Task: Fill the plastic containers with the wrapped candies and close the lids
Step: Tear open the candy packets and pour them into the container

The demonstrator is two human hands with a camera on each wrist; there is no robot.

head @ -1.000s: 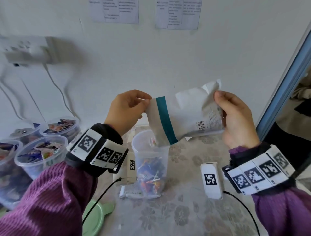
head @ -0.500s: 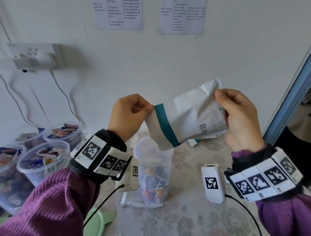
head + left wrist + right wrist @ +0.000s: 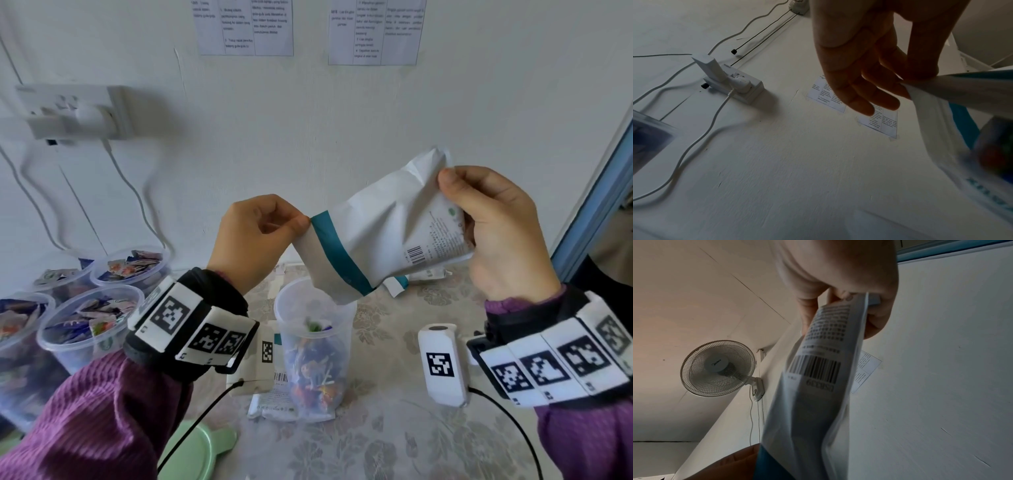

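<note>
A white candy bag (image 3: 383, 233) with a teal band hangs tilted, its open mouth down over a tall clear plastic container (image 3: 313, 353). The container stands on the table, partly filled with wrapped candies (image 3: 311, 370). My left hand (image 3: 255, 236) pinches the bag's mouth edge by the teal band; the left wrist view shows that pinch on the bag (image 3: 937, 104). My right hand (image 3: 493, 226) grips the bag's raised bottom end; the bag (image 3: 818, 369) shows its barcode in the right wrist view. A candy blurs inside the container's upper part.
Several clear tubs (image 3: 85, 322) filled with candies stand at the left. A green lid (image 3: 202, 448) lies at the table's front. An empty bag (image 3: 274, 404) lies under the tall container; another (image 3: 428, 274) lies behind. A power strip (image 3: 72, 113) with cables hangs on the wall.
Both hands have stayed on the bag over the container. The bag's bottom end has tilted up slightly, and candies have dropped into the container.
</note>
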